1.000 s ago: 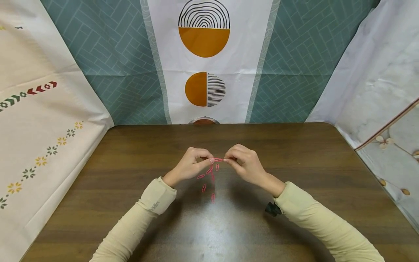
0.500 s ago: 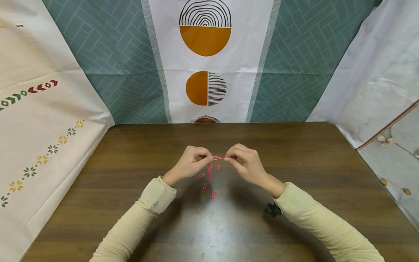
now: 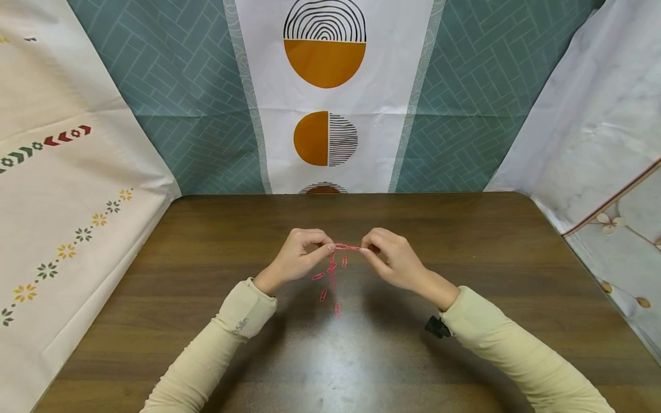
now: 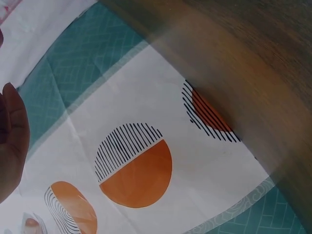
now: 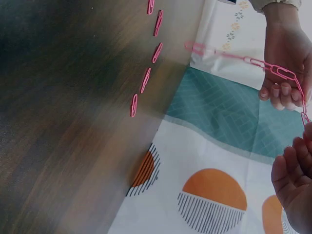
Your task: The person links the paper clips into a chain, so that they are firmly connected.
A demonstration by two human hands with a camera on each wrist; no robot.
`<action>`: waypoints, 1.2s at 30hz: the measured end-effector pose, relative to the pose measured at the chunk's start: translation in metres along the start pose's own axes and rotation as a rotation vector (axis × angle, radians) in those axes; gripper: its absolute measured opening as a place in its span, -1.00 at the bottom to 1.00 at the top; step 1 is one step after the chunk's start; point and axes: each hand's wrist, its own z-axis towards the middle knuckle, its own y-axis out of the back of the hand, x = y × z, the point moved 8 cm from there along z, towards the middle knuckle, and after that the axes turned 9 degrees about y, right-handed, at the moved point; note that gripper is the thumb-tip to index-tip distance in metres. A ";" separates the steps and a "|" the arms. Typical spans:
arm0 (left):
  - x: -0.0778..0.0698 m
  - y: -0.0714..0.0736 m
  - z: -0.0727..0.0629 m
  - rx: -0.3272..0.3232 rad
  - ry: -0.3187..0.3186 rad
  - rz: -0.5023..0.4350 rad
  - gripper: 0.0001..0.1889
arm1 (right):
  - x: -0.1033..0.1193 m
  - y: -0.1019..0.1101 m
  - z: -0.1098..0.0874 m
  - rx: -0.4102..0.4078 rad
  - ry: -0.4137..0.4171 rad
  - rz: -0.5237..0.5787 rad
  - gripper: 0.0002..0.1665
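A chain of linked pink paper clips (image 3: 347, 247) stretches nearly level between my two hands, above the table. My left hand (image 3: 302, 255) pinches it between thumb and fingers, and the rest of the chain (image 5: 253, 62) hangs down below that hand. At the right end of the stretch, my right hand (image 3: 392, 261) pinches a clip by its tip. In the right wrist view, the left hand (image 5: 287, 63) shows behind the chain, with the right hand (image 5: 297, 180) at the lower right edge. The left wrist view catches only part of a hand (image 4: 14, 141), without the clips.
Several loose pink paper clips (image 5: 145, 80) lie in a rough row on the brown wooden table (image 3: 465, 241), below the hands. A patterned cloth (image 3: 206, 115) hangs behind the table's far edge, with pale cloths (image 3: 62, 189) at the sides.
My right hand has moved slightly right, away from the left hand. The stretch of paper clips between them looks longer and is a little higher. The left hand has shifted slightly left.
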 end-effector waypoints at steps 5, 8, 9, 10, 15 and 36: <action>0.021 -0.005 0.000 0.005 0.010 -0.009 -0.83 | -0.002 0.001 -0.001 -0.006 -0.019 0.029 -0.81; 0.026 -0.007 -0.002 0.023 0.026 -0.022 -0.84 | -0.004 0.004 -0.001 -0.028 -0.032 0.051 -0.80; 0.027 -0.007 -0.002 0.030 0.035 -0.029 -0.84 | -0.004 0.005 -0.001 -0.032 -0.033 0.053 -0.80; 0.028 -0.008 -0.003 0.037 0.042 -0.033 -0.84 | -0.004 0.005 0.000 -0.035 -0.032 0.056 -0.80; 0.019 -0.012 -0.005 0.077 0.097 -0.050 -0.85 | -0.002 0.007 0.005 -0.034 -0.030 0.075 -0.76; 0.020 -0.016 -0.001 0.030 0.001 0.003 -0.86 | 0.002 0.006 0.017 -0.010 -0.015 0.105 -0.74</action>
